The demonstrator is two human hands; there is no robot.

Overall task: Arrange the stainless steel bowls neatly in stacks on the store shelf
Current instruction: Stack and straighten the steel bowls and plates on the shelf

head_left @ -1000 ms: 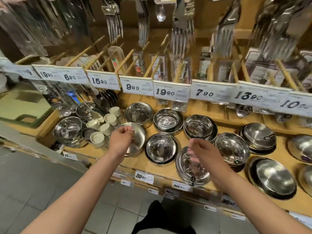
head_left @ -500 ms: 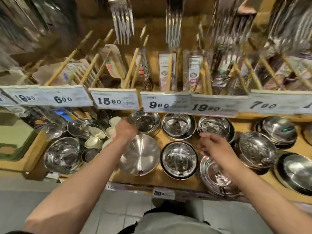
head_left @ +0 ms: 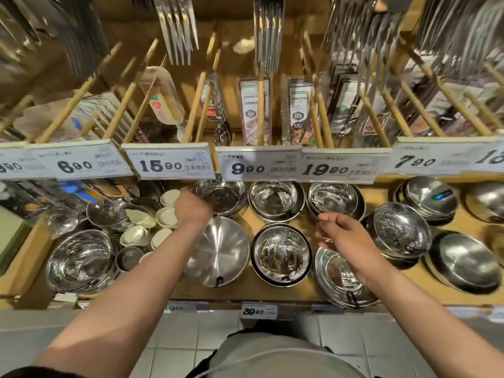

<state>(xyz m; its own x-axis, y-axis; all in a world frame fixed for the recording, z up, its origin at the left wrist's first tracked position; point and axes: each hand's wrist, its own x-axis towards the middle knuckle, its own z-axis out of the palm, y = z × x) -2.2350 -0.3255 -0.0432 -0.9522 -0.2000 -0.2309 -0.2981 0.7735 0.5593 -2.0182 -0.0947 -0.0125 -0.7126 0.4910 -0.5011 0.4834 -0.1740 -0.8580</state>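
Bowls: steel bowls sit in two rows on the wooden shelf (head_left: pixel 381 197), most of them already nested in short stacks.
Left hand: the left hand (head_left: pixel 192 204) reaches to the back row and meets the near rim of the back bowl (head_left: pixel 222 196) under the 9.90 tag; its fingers are hidden behind the knuckles, so whether they clasp the rim cannot be told.
Right hand: the right hand (head_left: pixel 345 233) hovers with loosely spread, slightly bent fingers, grasping nothing; its fingertips (head_left: pixel 323 216) lie just at the near rim of the right back bowl (head_left: pixel 334 200), at 12 o'clock from the palm.
Under the left forearm: a wide flat pan (head_left: pixel 221 252) lies at 6 o'clock from the left hand, partly covered by the arm.
Between the arms: the front middle bowl (head_left: pixel 281 253) sits in a dark-rimmed stack, with the middle back bowl (head_left: pixel 275 199) at its 12 o'clock.
Under the right wrist: a stack of plates (head_left: pixel 338 282) reaches the shelf's front edge.
Right side: a tilted bowl (head_left: pixel 399 230) leans at 3 o'clock from the right hand; beyond it lies a shallow dish (head_left: pixel 463 261).
Left side: a large bowl (head_left: pixel 79 259) and small white cups (head_left: pixel 166 215) crowd the corner.
Edges: price tags (head_left: pixel 171 165) hang over the back row; bare wood shows between the right-hand stacks.
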